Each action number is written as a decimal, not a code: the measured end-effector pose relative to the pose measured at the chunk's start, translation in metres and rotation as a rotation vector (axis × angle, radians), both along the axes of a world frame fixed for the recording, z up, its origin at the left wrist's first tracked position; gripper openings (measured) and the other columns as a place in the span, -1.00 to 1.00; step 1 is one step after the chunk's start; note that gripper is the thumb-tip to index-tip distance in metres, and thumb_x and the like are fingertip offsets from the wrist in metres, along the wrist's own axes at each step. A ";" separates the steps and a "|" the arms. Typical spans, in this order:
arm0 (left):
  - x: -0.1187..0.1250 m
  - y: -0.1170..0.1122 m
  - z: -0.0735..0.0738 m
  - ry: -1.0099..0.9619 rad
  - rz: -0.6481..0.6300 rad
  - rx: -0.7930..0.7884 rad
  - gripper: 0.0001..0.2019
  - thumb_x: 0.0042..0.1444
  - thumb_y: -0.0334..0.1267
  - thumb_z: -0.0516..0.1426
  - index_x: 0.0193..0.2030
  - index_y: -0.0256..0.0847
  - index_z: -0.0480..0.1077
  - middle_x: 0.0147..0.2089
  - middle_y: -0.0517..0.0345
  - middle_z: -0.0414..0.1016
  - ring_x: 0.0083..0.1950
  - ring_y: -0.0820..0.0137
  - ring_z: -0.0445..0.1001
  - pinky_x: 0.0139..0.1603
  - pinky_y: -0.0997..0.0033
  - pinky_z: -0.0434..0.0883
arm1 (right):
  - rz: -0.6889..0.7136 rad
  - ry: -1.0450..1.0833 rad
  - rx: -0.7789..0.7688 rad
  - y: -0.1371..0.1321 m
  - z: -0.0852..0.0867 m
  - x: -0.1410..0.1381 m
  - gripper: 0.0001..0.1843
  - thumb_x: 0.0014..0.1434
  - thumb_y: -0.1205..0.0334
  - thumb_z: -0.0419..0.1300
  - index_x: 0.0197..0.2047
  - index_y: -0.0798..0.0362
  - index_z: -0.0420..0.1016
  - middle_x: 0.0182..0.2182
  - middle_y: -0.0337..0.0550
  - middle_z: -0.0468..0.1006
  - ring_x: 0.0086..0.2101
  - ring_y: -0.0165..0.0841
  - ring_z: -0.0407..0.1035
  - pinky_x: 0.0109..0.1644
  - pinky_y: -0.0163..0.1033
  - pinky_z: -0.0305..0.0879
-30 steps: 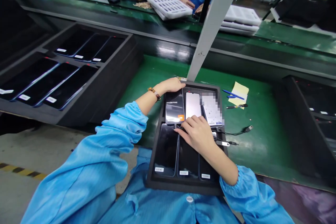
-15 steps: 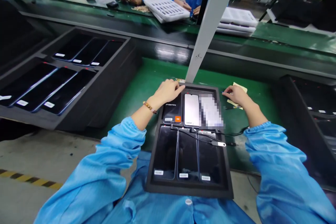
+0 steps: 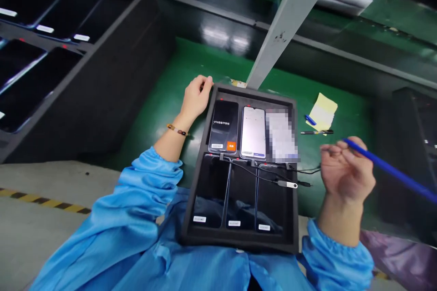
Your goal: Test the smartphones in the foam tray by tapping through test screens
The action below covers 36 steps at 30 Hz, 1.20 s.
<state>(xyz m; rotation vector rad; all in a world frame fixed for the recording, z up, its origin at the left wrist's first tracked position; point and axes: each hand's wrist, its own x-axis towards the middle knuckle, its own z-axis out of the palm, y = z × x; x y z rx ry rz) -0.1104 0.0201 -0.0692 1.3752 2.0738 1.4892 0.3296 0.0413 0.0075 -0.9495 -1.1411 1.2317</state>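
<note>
Pinching the blue pen [image 3: 392, 170], likely light, stiff and best held near one end, right grip [image 3: 348, 175] has it jutting rightward; left grip [image 3: 197, 96]'s closure I cannot tell.

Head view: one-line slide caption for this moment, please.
Left hand by the corner of a tray of six phones; right hand holding a blue pen.

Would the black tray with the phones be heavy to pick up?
The black tray likely feels heavy, being loaded with two rows of phones. Looking thick-walled, it's probably fairly stiff. The glossy phones might slide if it tilts.
</note>
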 end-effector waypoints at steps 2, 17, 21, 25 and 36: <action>0.000 0.001 -0.002 0.008 -0.002 0.005 -0.40 0.46 0.37 -0.01 -0.23 -0.10 0.52 -0.29 0.08 0.50 -0.13 0.23 0.52 -0.03 0.20 0.40 | 0.028 0.023 -0.023 -0.020 -0.013 -0.016 -0.63 -0.03 0.21 0.54 -0.09 -0.08 0.74 -0.32 -0.25 0.66 -0.39 -0.38 0.55 -0.04 -0.08 0.64; -0.002 0.003 -0.009 0.015 -0.011 0.020 -0.45 0.44 0.36 0.04 -0.21 -0.09 0.50 -0.25 0.08 0.52 -0.07 0.20 0.56 0.21 0.09 0.47 | -0.077 -0.506 0.046 -0.033 -0.008 -0.020 -0.50 0.33 -0.28 0.34 -0.25 0.04 0.59 -0.45 -0.16 0.64 -0.56 -0.30 0.53 -0.62 -0.27 0.31; -0.002 0.003 -0.008 -0.012 -0.022 0.010 -0.49 0.43 0.33 0.09 -0.21 -0.08 0.49 -0.25 0.10 0.51 -0.04 0.19 0.57 0.27 0.07 0.45 | -0.056 -0.694 0.046 -0.042 -0.005 -0.020 -0.55 0.09 0.00 0.61 -0.36 -0.01 0.44 -0.57 -0.34 0.52 -0.61 -0.42 0.34 -0.56 -0.28 0.20; -0.001 0.002 -0.004 -0.040 -0.024 -0.009 -0.58 0.45 0.23 0.13 -0.21 -0.07 0.50 -0.22 0.09 0.52 0.00 0.17 0.57 0.25 0.07 0.45 | 0.008 -0.794 0.084 -0.041 -0.006 -0.020 -0.52 0.25 -0.03 0.50 -0.47 -0.04 0.35 -0.62 -0.37 0.40 -0.61 -0.44 0.24 -0.50 -0.23 0.12; -0.001 0.002 -0.003 -0.069 -0.026 -0.018 -0.65 0.45 0.11 0.18 -0.24 -0.10 0.46 -0.27 0.12 0.43 0.02 0.14 0.57 0.28 0.02 0.43 | 0.089 -0.885 0.112 -0.037 -0.015 -0.024 -0.47 0.34 -0.01 0.41 -0.50 -0.03 0.26 -0.60 -0.37 0.28 -0.55 -0.44 0.15 -0.41 -0.22 0.09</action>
